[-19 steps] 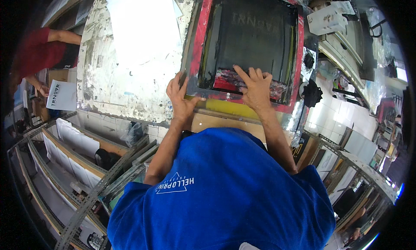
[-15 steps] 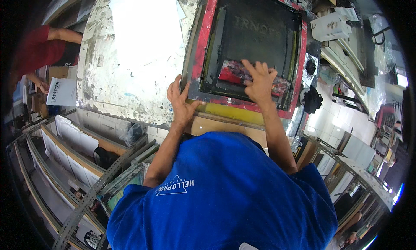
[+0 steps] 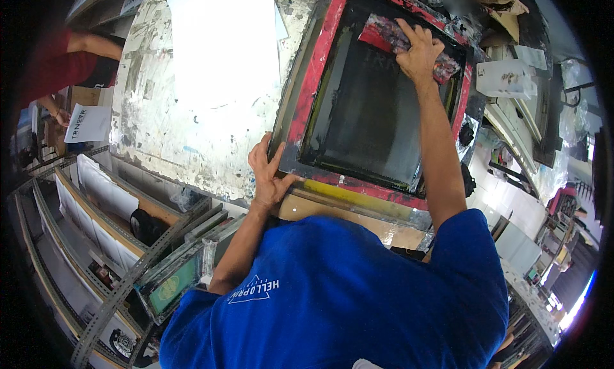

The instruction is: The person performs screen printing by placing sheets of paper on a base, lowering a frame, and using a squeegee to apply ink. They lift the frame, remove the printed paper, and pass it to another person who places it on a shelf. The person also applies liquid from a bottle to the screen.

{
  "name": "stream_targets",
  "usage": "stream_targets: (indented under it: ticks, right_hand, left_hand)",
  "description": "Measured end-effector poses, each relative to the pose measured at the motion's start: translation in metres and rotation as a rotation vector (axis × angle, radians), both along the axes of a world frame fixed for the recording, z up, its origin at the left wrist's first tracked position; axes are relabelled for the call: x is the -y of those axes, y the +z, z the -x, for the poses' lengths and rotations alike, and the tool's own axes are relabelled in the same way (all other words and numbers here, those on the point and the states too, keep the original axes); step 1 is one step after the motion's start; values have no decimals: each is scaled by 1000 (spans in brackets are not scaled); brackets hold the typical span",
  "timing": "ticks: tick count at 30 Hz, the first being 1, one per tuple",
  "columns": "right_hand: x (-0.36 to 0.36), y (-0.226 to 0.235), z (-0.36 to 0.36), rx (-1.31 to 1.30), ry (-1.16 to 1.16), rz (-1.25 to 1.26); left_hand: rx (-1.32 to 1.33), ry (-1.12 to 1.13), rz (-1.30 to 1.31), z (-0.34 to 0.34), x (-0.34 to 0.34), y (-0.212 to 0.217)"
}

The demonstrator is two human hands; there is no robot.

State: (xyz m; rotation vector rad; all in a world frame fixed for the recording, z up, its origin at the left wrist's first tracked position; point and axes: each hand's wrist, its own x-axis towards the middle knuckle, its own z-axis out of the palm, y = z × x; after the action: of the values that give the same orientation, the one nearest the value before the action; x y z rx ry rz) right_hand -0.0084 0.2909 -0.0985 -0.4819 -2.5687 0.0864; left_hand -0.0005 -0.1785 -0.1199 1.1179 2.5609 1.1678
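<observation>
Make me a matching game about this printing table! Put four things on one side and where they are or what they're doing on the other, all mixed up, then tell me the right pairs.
Things:
1. right hand
2. left hand
3. white sheet
4. squeegee

Places or states:
A. lies on the paint-stained table, left of the frame
B. grips the near left corner of the red screen frame
C. presses on the squeegee at the far end of the screen
D. smeared with ink, under a hand on the dark mesh

Pairs: 1-C, 2-B, 3-A, 4-D
</observation>
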Motion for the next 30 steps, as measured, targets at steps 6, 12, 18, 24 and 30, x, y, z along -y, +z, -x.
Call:
stream_targets:
  ticks: [6,12,18,24,30]
  right_hand:
    - [-62,6,38,30,56,-79]
    - [-86,8,46,-62,118,113]
    - [-51,67,15,-151,41,500]
    - [-18,80,-68,-320,23,942]
    - [124,160,-131,-149,-1,1011]
  left_hand:
    - [18,-1,-18,0,1,0]
    - [-9,6,-45,0,-2,2]
    - [85,24,-45,-5,5,-5]
    - [128,39,-209,-6,1,-2]
    - [45,41,-403,-1,-13,34]
